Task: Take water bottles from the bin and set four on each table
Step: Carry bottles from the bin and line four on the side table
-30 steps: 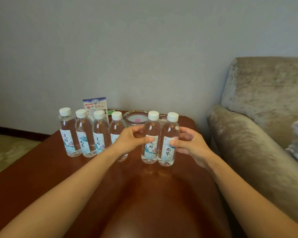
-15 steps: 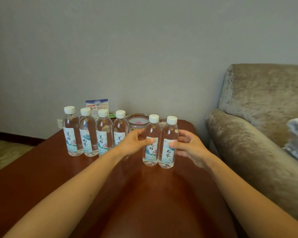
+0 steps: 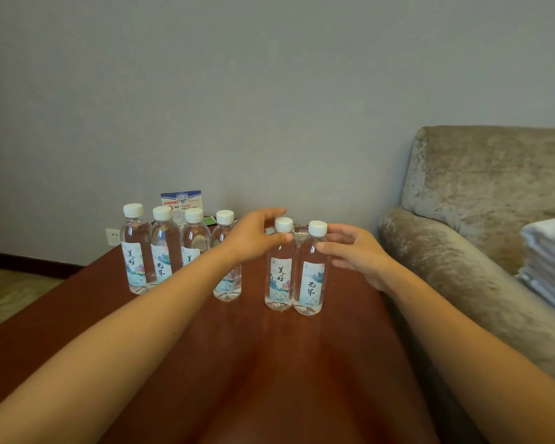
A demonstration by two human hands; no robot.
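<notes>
Fingers of the right hand lie spread and slack beside the near-right bottle; left hand curves at the twin bottle neck, grip unclear. Both stand on the table, four more bottles to their left. Likely full, stiff, slick: hold mid-body. Bin not in view.

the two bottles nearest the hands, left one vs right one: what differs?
1. Label: the left bottle and the right bottle carry different black characters.
2. Hands: the left hand curls by the left bottle's neck, grip unclear; the right hand has straight fingers touching the right bottle's shoulder.
Shared: both are upright, clear and white-capped, and stand side by side on the brown table.
</notes>
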